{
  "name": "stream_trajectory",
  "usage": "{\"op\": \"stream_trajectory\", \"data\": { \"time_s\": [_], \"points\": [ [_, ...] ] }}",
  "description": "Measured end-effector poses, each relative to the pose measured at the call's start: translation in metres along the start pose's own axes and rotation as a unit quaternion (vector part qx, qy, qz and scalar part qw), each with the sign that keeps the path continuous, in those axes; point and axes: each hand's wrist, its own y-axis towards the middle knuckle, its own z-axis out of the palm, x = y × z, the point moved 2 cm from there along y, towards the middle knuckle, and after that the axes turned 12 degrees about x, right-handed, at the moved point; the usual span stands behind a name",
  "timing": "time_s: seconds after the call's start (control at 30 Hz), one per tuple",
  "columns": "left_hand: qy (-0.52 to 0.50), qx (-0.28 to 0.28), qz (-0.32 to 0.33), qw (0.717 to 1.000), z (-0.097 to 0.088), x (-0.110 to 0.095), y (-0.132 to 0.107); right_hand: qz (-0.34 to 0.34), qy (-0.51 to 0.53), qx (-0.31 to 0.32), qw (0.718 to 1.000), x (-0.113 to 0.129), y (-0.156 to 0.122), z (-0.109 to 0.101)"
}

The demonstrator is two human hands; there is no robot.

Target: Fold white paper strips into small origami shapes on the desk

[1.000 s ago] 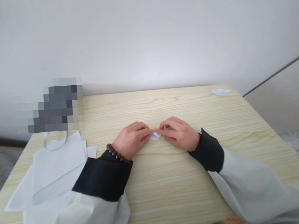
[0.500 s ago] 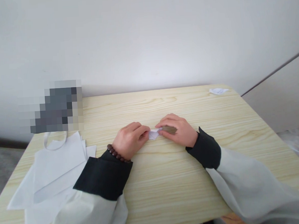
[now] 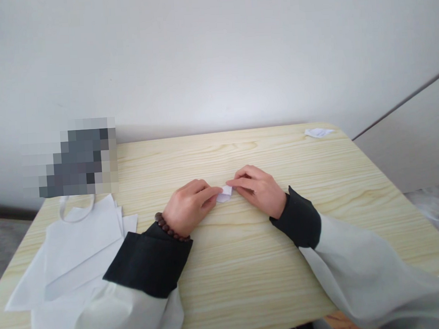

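A small folded piece of white paper (image 3: 225, 194) is held just above or on the wooden table (image 3: 248, 272), near its middle. My left hand (image 3: 190, 203) pinches its left side between thumb and fingers; a dark beaded bracelet circles that wrist. On the other side, the fingertips of my right hand (image 3: 260, 189) close on the paper's upper right edge. The fingers cover parts of the paper, so its full shape is hidden.
Several white paper sheets (image 3: 83, 242) lie loosely stacked at the left, with a white loop (image 3: 62, 211) by them. Behind is a dark pixelated object (image 3: 78, 160). A folded white paper piece (image 3: 318, 132) rests at the far right corner. A wall (image 3: 213, 60) backs the table.
My right hand's fingers have closed together from a wider, arched pinch, and its grip sits higher on the paper's right edge. The left hand keeps its pinch. The view has shifted slightly.
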Motion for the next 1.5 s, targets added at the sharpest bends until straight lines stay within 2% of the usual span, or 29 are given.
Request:
{"op": "stream_trajectory", "data": {
  "time_s": [0.07, 0.2, 0.33, 0.43, 0.63, 0.8, 1.03, 1.2, 1.5],
  "points": [
    [0.010, -0.003, -0.007, 1.000, -0.001, -0.002, 0.000, 0.022, 0.003, -0.004, 1.000, 0.000, 0.000, -0.001],
    [-0.058, 0.000, -0.084, 0.995, -0.005, -0.002, 0.001, 0.102, 0.077, -0.019, 0.992, -0.002, 0.003, -0.005],
    [-0.128, 0.011, -0.149, 0.981, -0.007, 0.002, 0.001, 0.084, 0.125, 0.010, 0.988, -0.003, 0.006, -0.010],
    [-0.146, 0.016, -0.171, 0.974, -0.008, 0.005, 0.002, 0.069, 0.137, 0.038, 0.987, -0.004, 0.006, -0.012],
    [-0.158, 0.042, -0.159, 0.974, -0.010, 0.004, 0.004, 0.094, 0.111, 0.075, 0.986, -0.005, 0.005, -0.012],
    [-0.165, 0.064, -0.130, 0.976, -0.008, 0.003, 0.006, 0.084, 0.108, 0.089, 0.987, -0.004, 0.005, -0.013],
    [-0.166, 0.081, -0.106, 0.977, -0.005, 0.005, 0.006, -0.012, 0.114, 0.130, 0.985, -0.007, 0.005, -0.019],
    [-0.148, 0.076, -0.092, 0.982, -0.005, 0.004, 0.007, -0.040, 0.092, 0.139, 0.985, -0.008, 0.004, -0.018],
    [-0.128, 0.049, -0.082, 0.987, -0.004, 0.002, 0.005, -0.023, 0.005, 0.119, 0.993, -0.003, 0.001, -0.013]
  ]
}}
